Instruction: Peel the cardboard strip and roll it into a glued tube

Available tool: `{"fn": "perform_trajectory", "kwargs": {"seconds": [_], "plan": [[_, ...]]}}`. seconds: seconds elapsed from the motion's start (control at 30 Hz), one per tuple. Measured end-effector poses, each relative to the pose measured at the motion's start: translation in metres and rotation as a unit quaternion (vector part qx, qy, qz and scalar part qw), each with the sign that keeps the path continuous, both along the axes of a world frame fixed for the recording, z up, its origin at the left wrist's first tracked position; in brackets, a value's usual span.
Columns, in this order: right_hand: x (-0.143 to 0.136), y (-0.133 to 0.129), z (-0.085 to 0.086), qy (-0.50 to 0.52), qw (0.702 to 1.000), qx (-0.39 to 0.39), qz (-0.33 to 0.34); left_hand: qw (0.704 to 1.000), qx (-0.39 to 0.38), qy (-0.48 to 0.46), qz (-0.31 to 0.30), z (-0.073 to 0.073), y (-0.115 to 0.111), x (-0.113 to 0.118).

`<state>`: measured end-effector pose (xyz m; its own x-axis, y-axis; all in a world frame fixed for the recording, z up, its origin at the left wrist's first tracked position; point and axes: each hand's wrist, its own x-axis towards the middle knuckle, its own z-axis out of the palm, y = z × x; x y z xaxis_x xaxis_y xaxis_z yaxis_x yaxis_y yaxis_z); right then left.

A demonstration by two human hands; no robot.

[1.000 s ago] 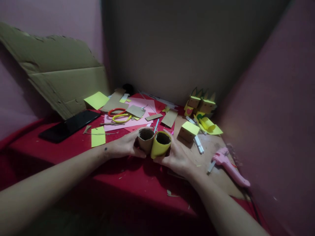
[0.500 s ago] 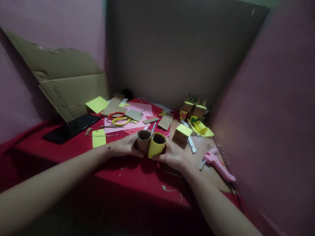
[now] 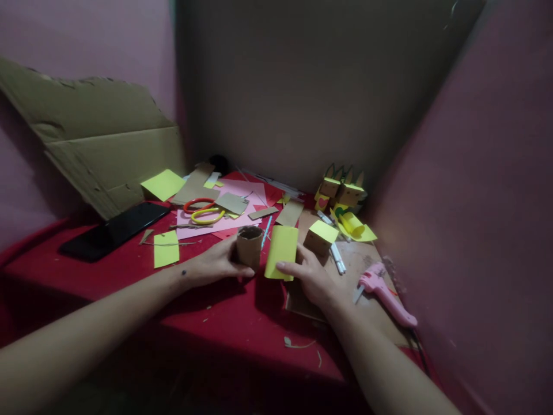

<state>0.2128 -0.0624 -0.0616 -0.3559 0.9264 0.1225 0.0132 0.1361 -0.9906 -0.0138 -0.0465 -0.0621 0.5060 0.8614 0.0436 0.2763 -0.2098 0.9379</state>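
Observation:
My left hand grips a brown cardboard tube, which stands upright with its open top showing. In my right hand is a yellow paper-covered tube, its thumb lying across the front and its open end turned out of sight. A narrow gap separates the two tubes. Just beyond my right hand sits a small cardboard box with a yellow top. A blue stick lies behind the gap.
Scissors with red and yellow handles rest on pink paper. A phone lies at left, below a large cardboard sheet. At right is a pink glue gun; behind it, bunny-eared cardboard figures stand on the red cloth.
The two tubes, side by side before, have come apart. My right hand has tipped the yellow tube so that its side faces me. The view has shifted slightly.

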Motion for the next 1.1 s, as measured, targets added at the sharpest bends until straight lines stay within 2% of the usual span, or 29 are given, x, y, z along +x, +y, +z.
{"fn": "perform_trajectory", "kwargs": {"seconds": [0.1,0.2,0.3,0.37,0.5,0.6,0.73,0.83,0.93,1.03,1.1], "plan": [[0.001,0.002,-0.001,0.157,0.981,-0.112,0.038,0.997,0.016,0.015,0.075,0.009,0.002,-0.002],[0.001,0.001,0.004,0.183,0.972,-0.135,0.062,0.987,0.014,0.046,0.154,0.019,0.009,-0.005],[0.001,-0.002,0.008,0.218,0.96,-0.155,0.079,0.988,-0.017,0.074,0.137,0.024,0.017,-0.006],[0.001,-0.002,0.008,0.241,0.954,-0.161,0.083,0.984,-0.008,0.125,0.128,0.026,0.022,-0.006],[0.005,0.001,0.002,0.275,0.942,-0.17,0.093,0.964,0.062,0.233,0.115,0.033,0.024,-0.005],[0.009,0.003,0.0,0.287,0.937,-0.187,0.072,0.941,0.113,0.306,0.09,0.041,0.026,-0.004],[0.009,0.004,0.0,0.278,0.937,-0.207,0.045,0.911,0.156,0.373,0.082,0.049,0.042,-0.008],[0.007,0.003,-0.001,0.253,0.946,-0.198,0.033,0.903,0.189,0.367,0.118,0.058,0.063,-0.021],[0.006,0.003,-0.002,0.22,0.958,-0.182,0.029,0.88,0.195,0.383,0.202,0.073,0.081,-0.045],[0.005,0.0,-0.002,0.202,0.961,-0.19,0.024,0.87,0.163,0.412,0.216,0.086,0.086,-0.074],[0.004,-0.001,-0.001,0.194,0.96,-0.198,0.025,0.87,0.149,0.411,0.228,0.088,0.082,-0.09]]}}
